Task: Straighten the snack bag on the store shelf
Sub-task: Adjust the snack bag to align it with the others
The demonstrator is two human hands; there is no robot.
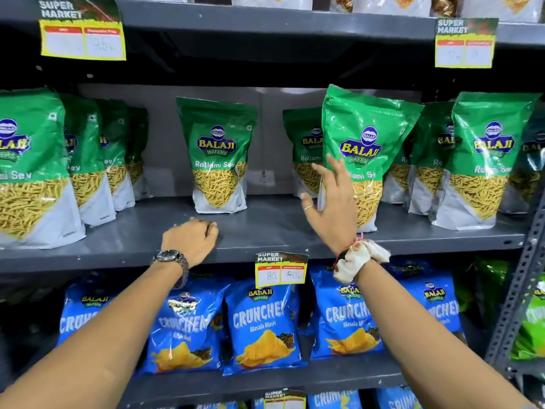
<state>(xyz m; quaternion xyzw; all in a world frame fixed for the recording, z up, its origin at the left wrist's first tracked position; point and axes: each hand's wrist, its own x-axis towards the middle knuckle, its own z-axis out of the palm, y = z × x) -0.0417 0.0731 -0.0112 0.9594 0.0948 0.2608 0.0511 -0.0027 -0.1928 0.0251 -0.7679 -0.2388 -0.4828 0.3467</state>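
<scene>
A: Right hand (pixel 331 208) fingers (pixel 323 172)?
B: Spread wide, nothing pinched. The palm lies flat against the lower front of the glossy green and white Ratlami Sev snack bag (pixel 364 143). White cloth is wrapped at that wrist.
A: Left hand (pixel 191 239)?
B: Fingers curled under, loosely closed, holding nothing, resting on the grey metal shelf (pixel 265 228) near its front edge. Steel watch on the wrist.
A: Bag position?
B: Standing on the middle shelf, right of centre, top tilted to the right, in front of a matching bag. A similar green bag (pixel 216 154) stands apart to its left.
A: Below?
B: Blue Crunchem bags (pixel 262 323) and a yellow price tag (pixel 280 270) on the shelf edge.
</scene>
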